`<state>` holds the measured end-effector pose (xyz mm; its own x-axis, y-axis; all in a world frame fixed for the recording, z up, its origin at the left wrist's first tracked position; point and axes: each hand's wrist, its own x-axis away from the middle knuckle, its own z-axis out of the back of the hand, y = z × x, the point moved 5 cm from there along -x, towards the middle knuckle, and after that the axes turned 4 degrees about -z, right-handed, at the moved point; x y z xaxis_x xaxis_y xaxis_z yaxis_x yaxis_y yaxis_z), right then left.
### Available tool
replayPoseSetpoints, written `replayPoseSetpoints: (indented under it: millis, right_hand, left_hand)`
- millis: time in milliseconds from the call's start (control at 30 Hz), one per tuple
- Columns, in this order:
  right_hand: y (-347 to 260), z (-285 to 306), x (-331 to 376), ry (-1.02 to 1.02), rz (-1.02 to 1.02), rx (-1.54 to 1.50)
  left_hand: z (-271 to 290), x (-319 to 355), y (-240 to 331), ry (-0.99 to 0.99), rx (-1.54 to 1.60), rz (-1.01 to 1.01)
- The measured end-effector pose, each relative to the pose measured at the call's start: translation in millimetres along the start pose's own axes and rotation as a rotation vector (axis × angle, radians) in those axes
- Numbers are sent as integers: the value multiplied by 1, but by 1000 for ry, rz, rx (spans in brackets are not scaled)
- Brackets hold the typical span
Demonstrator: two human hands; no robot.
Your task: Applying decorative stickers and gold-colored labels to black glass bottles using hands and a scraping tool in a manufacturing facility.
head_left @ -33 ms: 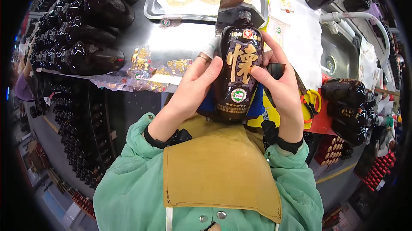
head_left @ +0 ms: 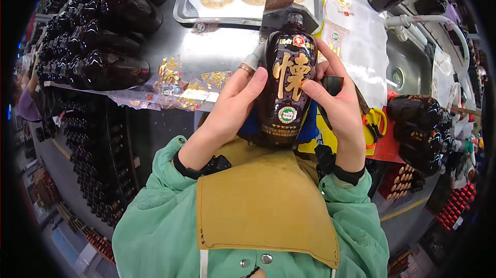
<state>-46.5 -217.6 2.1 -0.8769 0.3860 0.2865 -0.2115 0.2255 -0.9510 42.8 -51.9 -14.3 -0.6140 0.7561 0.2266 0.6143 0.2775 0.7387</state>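
Gripping the bottle (head_left: 287, 83) from both sides, left hand (head_left: 238, 98) and right hand (head_left: 340, 105) hold it between them — tray (head_left: 222, 21) beyond its neck, scissors (head_left: 375, 131) to its right, dark bottles (head_left: 116, 69) on the counter (head_left: 206, 48) to its left.

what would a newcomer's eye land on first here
Probably the glossy dark bottle with big gold lettering, at the centre between the person's left hand and right hand. Next, likely the crowd of similar dark bottles lying at the upper left, and the gold C-shaped pieces in the metal tray at the top.
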Motion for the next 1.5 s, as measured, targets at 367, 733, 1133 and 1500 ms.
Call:
replayPoseSetpoints:
  millis: [367,733,1133,1500]
  right_hand:
    - [-28,28,2,115,142,-39]
    - [-103,-49,1,-193,920,1142]
    - [-116,-18,-7,-7,797,888]
    - [-100,8,11,-6,794,691]
  left_hand:
    - [-7,-3,-5,1,-302,-139]
    - [-9,0,-4,14,-382,-173]
    - [-8,-1,7,49,-569,-58]
    - [-1,-3,3,-46,-758,15]
